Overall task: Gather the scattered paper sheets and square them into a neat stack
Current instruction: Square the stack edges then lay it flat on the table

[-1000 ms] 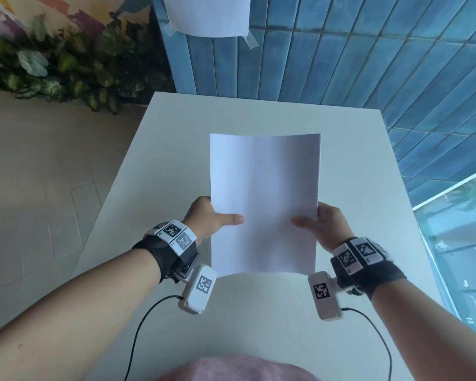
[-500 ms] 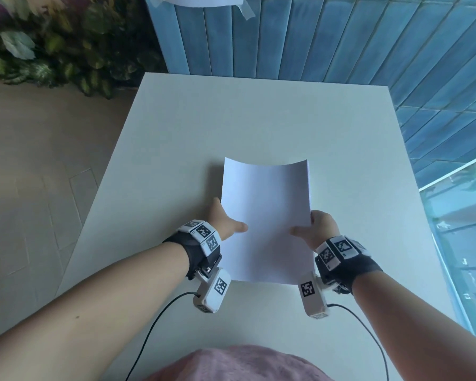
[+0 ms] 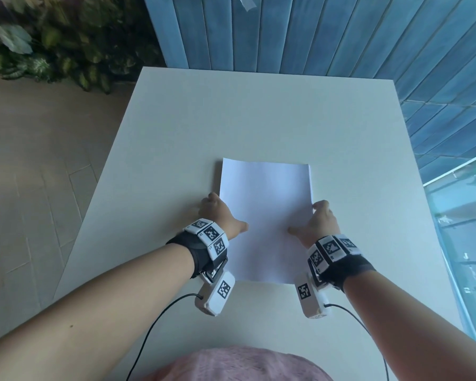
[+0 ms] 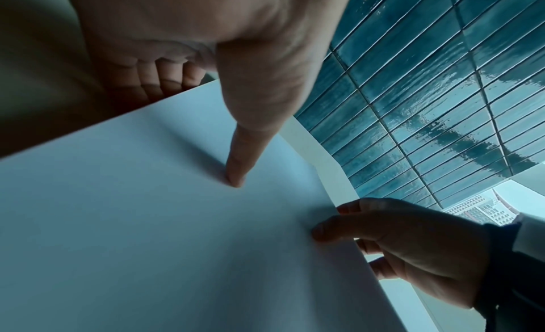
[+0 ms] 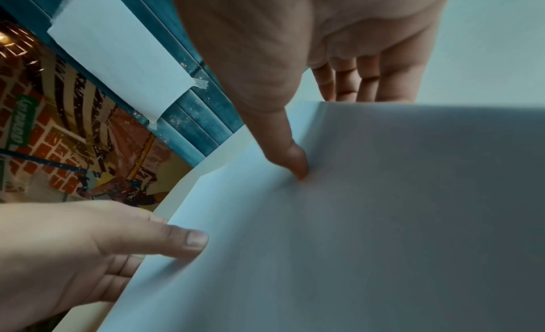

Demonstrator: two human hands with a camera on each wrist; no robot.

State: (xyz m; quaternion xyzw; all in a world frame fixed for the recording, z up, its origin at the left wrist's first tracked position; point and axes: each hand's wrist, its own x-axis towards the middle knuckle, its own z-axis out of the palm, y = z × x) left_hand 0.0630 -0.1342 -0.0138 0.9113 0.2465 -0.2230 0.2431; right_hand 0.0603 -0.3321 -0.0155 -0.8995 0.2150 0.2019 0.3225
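Nearest you, two bare forearms reach out over a pink knitted garment [image 3: 237, 364], each wrist wearing one black strap set with white tag blocks, each trailing one thin black cable; your left hand [image 3: 221, 215] pinches the left long edge of the paper stack [image 3: 267, 218], thumb laid on top and fingers [image 4: 165, 80] tucked beneath the edge; your right hand [image 3: 318, 222] grips the right long edge the same way, thumb on top and fingers [image 5: 353, 80] curled under it. You hold one stack, white, matte and smooth, rectangular; how many sheets it contains you cannot count, though its right edge shows thin offset layers. It sits low over the middle of the table [image 3: 176, 138], near half raised by your grip, far end at or just above the surface; its long axis runs straight away from you, short edges facing you and the wall. The one table is pale, flat and square-cornered. Beyond it stands a wall of glossy blue tiles [image 3: 341, 34] in narrow strips, with one taped white sheet [image 5: 118, 57] on it; leafy plants [image 3: 52, 42] fill the far left.
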